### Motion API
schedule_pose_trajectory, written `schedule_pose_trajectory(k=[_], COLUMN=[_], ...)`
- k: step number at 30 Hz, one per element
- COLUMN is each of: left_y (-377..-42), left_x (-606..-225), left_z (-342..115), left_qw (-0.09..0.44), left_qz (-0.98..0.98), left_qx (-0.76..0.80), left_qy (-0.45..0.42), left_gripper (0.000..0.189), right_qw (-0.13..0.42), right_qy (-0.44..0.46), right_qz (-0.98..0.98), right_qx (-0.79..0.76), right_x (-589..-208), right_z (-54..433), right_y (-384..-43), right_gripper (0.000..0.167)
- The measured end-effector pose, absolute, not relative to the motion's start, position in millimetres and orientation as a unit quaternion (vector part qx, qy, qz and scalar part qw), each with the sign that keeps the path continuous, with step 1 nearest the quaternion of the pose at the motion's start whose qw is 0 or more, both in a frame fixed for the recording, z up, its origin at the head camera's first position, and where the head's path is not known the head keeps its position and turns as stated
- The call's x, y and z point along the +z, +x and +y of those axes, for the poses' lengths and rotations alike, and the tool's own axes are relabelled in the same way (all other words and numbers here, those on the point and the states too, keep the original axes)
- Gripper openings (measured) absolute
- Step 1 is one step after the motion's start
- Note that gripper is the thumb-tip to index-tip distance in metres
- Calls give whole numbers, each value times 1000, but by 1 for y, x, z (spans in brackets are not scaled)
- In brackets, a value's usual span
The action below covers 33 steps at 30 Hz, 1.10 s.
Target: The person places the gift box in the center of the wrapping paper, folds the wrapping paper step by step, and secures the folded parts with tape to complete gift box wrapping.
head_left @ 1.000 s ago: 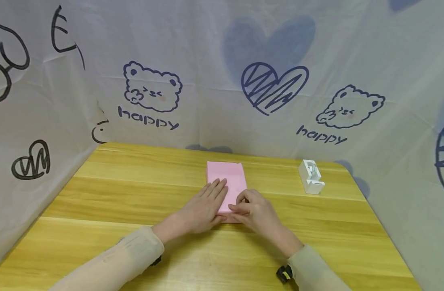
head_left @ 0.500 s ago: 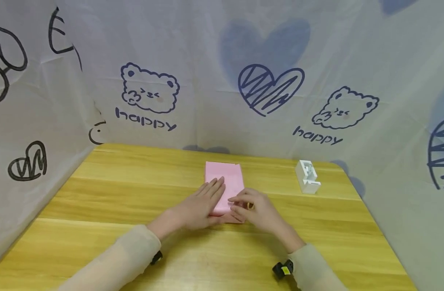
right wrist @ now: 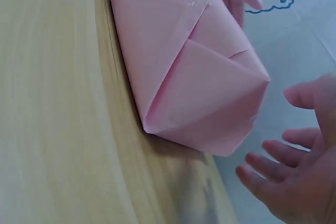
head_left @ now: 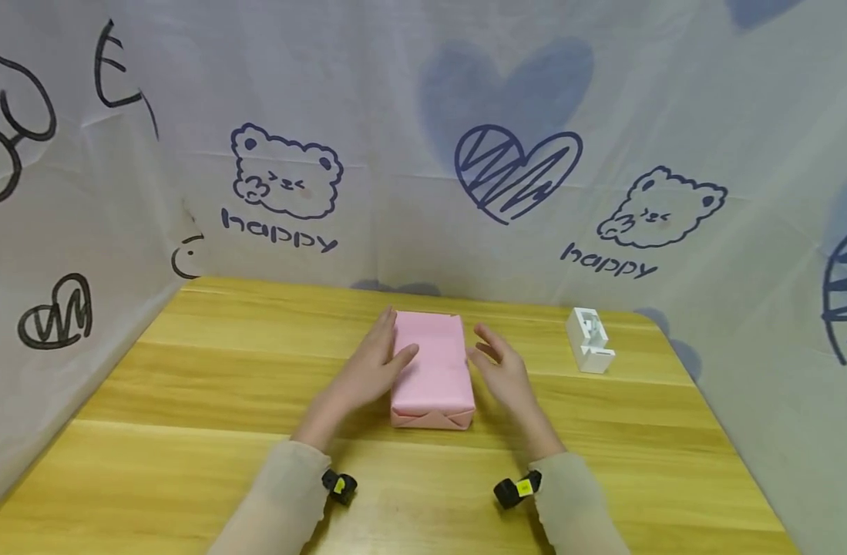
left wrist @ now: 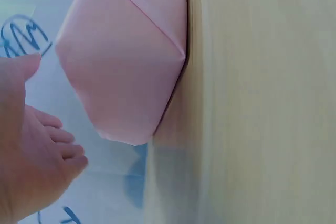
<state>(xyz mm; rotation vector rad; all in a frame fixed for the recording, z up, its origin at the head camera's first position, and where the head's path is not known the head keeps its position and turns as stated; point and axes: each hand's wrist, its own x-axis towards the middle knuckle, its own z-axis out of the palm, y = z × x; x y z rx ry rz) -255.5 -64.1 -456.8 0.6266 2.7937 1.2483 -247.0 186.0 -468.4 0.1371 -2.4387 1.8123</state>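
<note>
A box wrapped in pink paper (head_left: 433,370) lies on the wooden table, its near end showing folded flaps. In the right wrist view, creased folds and what looks like clear tape show on the pink box (right wrist: 210,77). My left hand (head_left: 368,366) is at the box's left side, fingers extended and thumb over the top edge; the left wrist view shows a gap between hand and paper. On the right, my right hand (head_left: 504,371) is held beside the box with loosely bent fingers, apart from it in the right wrist view. Neither hand grips anything.
A white tape dispenser (head_left: 589,341) stands at the right rear of the wooden table (head_left: 257,370). Behind and to the left hangs a pale cloth (head_left: 395,100) with drawn bears and hearts, close to the table's back edge.
My left hand has lifted off the box's top and moved to its left side. My right hand has left the near end flap and moved to the right side, its fingers spreading.
</note>
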Motion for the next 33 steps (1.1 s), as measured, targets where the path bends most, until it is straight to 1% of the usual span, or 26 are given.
schedule_pose_trajectory(k=[4, 7, 11, 16, 20, 25, 27, 30, 33], left_y=[-258, -257, -253, -251, -252, -250, -248, -245, -242], left_x=[-464, -469, -474, -475, -474, -469, -466, -463, -462], left_z=[-65, -66, -66, -61, -57, -50, -46, -41, -36], left_qw=[30, 57, 94, 102, 96, 57, 29, -27, -80], left_qz=[886, 870, 849, 843, 837, 833, 832, 824, 805], left_qx=[424, 450, 479, 492, 502, 508, 511, 524, 548], left_qy=[183, 193, 201, 192, 198, 213, 214, 214, 212], left_gripper=[89, 83, 78, 81, 81, 87, 89, 90, 89], right_qw=[-9, -42, -63, -62, -49, 4, 43, 97, 125], right_qy=[26, 19, 9, -2, -19, -33, -31, -22, -11], right_qz=[-797, -784, -756, -743, -727, -705, -702, -690, -671], right_qx=[603, 619, 652, 667, 684, 708, 710, 717, 731], right_x=[-473, -479, -485, -486, -482, -473, -469, -465, -462], right_z=[185, 183, 180, 177, 175, 172, 171, 170, 168], right_y=[-248, -247, -245, -244, -244, -240, -238, -235, -233], right_gripper=[63, 64, 58, 52, 51, 51, 50, 48, 49])
